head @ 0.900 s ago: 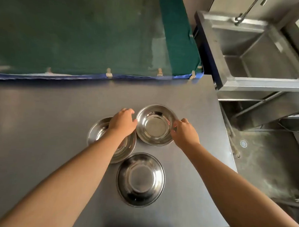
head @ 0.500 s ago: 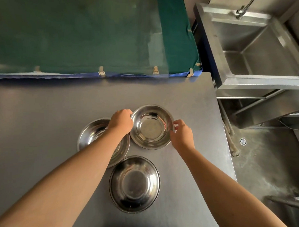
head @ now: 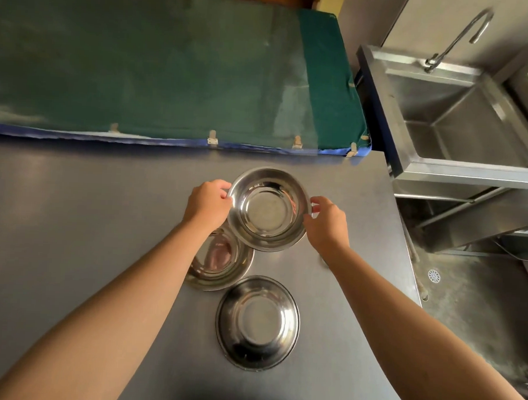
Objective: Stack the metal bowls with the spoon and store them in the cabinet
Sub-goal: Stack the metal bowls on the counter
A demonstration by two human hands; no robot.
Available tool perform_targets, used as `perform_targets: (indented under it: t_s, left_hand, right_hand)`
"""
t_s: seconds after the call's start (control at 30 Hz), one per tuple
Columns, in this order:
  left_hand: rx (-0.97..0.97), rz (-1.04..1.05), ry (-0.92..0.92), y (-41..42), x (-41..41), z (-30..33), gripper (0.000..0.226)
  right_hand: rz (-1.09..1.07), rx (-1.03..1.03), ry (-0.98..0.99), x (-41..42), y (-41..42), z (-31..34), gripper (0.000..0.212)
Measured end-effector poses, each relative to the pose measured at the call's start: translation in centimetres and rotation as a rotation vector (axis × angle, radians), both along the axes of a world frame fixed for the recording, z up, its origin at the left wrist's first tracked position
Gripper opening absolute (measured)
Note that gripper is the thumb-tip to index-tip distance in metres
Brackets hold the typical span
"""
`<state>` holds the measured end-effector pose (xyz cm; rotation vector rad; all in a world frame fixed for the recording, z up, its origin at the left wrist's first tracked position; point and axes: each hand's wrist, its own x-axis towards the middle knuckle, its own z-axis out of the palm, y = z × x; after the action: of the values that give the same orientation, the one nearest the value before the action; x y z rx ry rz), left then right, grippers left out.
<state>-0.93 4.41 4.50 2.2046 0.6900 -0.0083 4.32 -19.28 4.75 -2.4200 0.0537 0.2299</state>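
On the grey surface (head: 74, 221) you had three metal bowls close together. Your left hand (head: 209, 203) and right hand (head: 328, 222) pinched the far bowl (head: 267, 209) by its rim, one on each side. Each hand was closed on that rim with just the fingertips. The far bowl looked lifted a bit, and its edge hung over the left bowl (head: 220, 264). The near bowl (head: 257, 322) sat alone, closer to you and apart from the other two.

No spoon could be seen, and no cabinet either.

What could go wrong? The rim was thin, shiny and smooth, so your fingertips could slip. Then the far bowl could drop, bang on the left bowl and knock it away.

If you set it down crooked, it could sit tilted on the rim below and rock. A wobbly stack could slide apart when you carried it.

The right edge of the surface was near the bowls, with the floor (head: 464, 299) below. A bowl that got bumped that way could roll off and fall.

You also needed the spoon, and you could forget it if you stacked too fast.
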Motion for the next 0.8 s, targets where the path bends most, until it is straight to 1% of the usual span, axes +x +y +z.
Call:
perform_targets:
  t_s: [0.1,0.2,0.4,0.6,0.8]
  left_hand:
    - [-0.063,0.064,-0.024,2.4,-2.7,-0.1,0.029]
    - [-0.074,0.114,-0.006,4.5,-5.5,-0.9,0.030]
    - [-0.090,0.170,0.055,6.6,-9.4,-2.9,0.029]
    - [-0.171,0.208,0.068,6.8,-11.1,-4.9,0.026]
    - [-0.121,0.178,0.086,6.8,-11.5,-6.0,0.024]
  right_hand:
    - [0.055,0.004,0.008,-1.3,2.5,0.2,0.030]
    - [0.123,-0.006,0.014,-2.8,4.8,-0.3,0.030]
    - [0.191,-0.053,0.093,-5.2,7.3,-2.1,0.039]
    - [0.220,-0.110,0.147,-6.8,7.9,-3.4,0.042]
    - [0.245,-0.156,0.158,-7.5,8.0,-4.1,0.040]
